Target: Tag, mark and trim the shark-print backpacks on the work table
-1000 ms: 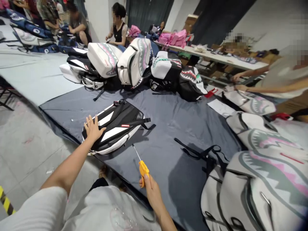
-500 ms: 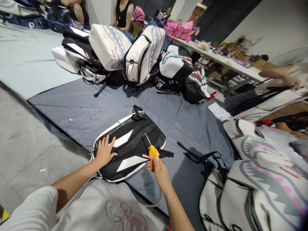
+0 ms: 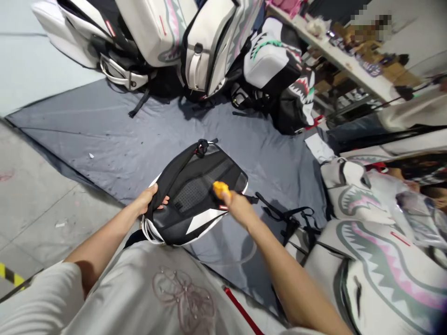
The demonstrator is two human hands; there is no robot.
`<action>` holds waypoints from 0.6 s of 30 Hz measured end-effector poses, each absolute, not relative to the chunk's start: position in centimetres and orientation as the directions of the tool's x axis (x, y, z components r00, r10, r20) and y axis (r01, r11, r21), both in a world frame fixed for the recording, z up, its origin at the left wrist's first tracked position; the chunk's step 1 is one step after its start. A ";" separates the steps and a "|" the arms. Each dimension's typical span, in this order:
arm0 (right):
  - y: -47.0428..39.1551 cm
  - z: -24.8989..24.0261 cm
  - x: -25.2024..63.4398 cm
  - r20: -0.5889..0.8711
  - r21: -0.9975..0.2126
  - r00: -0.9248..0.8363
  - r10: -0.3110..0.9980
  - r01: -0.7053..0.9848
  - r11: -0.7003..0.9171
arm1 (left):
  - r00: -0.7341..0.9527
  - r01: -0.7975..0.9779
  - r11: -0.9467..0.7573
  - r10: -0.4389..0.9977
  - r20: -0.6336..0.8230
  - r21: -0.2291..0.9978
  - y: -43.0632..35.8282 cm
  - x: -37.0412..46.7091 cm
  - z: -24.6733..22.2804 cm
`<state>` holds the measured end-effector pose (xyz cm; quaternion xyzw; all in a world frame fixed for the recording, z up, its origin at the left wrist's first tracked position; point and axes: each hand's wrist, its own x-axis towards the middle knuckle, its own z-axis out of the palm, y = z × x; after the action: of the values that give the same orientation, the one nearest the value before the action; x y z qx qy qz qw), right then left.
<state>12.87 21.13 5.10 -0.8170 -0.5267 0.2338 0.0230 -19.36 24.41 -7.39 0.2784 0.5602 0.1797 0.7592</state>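
A black and white backpack (image 3: pixel 195 190) lies on the grey cloth, its mesh back panel facing up. My left hand (image 3: pixel 151 200) grips a black shoulder strap (image 3: pixel 173 171) at the backpack's left side, thumb above and fingertips beneath, lifting it off the panel. Over the right part of the backpack, my right hand (image 3: pixel 237 204) is closed on an orange-handled tool (image 3: pixel 221 188). The tool's tip cannot be made out. One white strap patch (image 3: pixel 206 220) shows on the near side.
White and black backpacks with shark-mouth prints (image 3: pixel 206 46) stand along the far edge. More printed backpacks (image 3: pixel 394 270) lie at the right, beside clear plastic (image 3: pixel 419 214). A red strip (image 3: pixel 242 309) is near my body. Someone's sleeve (image 3: pixel 412 111) shows at right.
My left hand has gone from lying flat on the backpack to gripping a raised strap. My right hand and the orange tool moved up slightly. The view has shifted closer.
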 end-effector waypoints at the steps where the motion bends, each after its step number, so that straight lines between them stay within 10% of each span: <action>1: 21.5 5.0 12.6 -0.381 -0.291 0.289 0.878 0.865 -0.410 | 0.309 0.019 0.805 0.560 -0.769 0.593 24.4 -19.1 -7.4; 9: 22.4 7.5 10.9 -0.551 -0.348 -0.049 0.833 0.921 -0.176 | 0.295 0.072 0.855 0.473 -0.830 0.513 25.4 -18.7 -7.4; 18: 22.3 11.0 10.4 -0.604 -0.358 -0.155 0.781 0.929 -0.092 | 0.166 0.439 0.409 0.838 -0.520 0.800 20.1 -14.4 -5.9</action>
<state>10.41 22.32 10.98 -0.6420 -0.6661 0.3660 -0.1009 -14.39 20.14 -5.92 0.5140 0.6213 0.1766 0.5644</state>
